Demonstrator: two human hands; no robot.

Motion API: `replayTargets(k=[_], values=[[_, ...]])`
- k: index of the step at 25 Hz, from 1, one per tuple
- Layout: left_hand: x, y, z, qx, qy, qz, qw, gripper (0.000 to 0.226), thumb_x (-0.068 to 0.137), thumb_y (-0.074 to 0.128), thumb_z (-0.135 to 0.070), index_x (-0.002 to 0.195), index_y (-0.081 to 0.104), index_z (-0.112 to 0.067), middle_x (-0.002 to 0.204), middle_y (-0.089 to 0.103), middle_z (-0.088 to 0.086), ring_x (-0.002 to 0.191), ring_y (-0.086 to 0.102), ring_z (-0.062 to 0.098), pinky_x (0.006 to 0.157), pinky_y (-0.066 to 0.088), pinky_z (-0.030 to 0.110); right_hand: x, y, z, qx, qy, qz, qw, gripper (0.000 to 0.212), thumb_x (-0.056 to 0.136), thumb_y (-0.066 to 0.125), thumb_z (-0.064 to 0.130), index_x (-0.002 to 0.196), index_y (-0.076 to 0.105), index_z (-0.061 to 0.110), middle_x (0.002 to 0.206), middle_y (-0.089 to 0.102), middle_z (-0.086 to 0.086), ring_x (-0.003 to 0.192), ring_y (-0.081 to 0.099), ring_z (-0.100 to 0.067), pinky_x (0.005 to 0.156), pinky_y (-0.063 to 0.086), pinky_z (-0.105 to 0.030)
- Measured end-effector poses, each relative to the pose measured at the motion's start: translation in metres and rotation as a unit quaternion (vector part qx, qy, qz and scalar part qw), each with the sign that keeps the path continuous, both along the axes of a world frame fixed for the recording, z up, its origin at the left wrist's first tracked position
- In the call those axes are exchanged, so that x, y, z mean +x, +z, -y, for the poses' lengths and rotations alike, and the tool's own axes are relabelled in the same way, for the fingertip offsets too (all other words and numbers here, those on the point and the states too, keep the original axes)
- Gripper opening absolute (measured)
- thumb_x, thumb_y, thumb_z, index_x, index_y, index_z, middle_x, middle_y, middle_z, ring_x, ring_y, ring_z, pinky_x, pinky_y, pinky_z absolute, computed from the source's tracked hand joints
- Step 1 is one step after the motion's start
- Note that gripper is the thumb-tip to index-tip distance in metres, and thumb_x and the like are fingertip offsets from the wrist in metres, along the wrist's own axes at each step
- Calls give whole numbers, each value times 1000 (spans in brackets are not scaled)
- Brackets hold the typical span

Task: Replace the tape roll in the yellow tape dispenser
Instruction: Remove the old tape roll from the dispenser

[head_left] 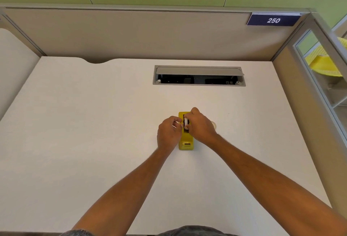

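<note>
Pinching a white roll (186,122) in the yellow dispenser (186,142) mid-worktop (93,123), right hand (200,125) grip holding the roll, left hand (168,133) fingers curled narrow against its other side.

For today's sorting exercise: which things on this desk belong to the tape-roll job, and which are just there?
Part of the job:
yellow tape dispenser
tape roll in its slot
left hand
right hand
pale round object behind the right hand, possibly another roll

Just there:
cable hatch
number sign
yellow perforated item behind the glass
</note>
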State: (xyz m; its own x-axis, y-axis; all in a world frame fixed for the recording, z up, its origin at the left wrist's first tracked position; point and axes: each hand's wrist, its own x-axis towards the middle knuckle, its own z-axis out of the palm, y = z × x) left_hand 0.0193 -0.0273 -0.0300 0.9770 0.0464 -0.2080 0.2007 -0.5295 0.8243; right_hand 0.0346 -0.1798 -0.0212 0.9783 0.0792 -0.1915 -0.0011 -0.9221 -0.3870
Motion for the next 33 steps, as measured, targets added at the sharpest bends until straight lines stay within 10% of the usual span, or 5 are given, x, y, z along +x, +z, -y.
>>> replayTargets(k=[20,33], values=[[2,5,4,-1,-20,-18,1000,29,104,64,-16,126,81,-25,106,79,9,102,70,29,87,58,43,2,7,3,35,-7,14,999,18,97,66,0,108,72,13,110,65,-7,92,64,-26,72,56,-41],[4,5,0,19,-35,-23,999,36,103,63,-11,131,79,-26,111,77,10,107,69,29,93,58,43,2,8,-2,-15,13,-12,1000,29,92,80,22,117,70,12,116,55,-8,98,63,-28,75,57,-44]])
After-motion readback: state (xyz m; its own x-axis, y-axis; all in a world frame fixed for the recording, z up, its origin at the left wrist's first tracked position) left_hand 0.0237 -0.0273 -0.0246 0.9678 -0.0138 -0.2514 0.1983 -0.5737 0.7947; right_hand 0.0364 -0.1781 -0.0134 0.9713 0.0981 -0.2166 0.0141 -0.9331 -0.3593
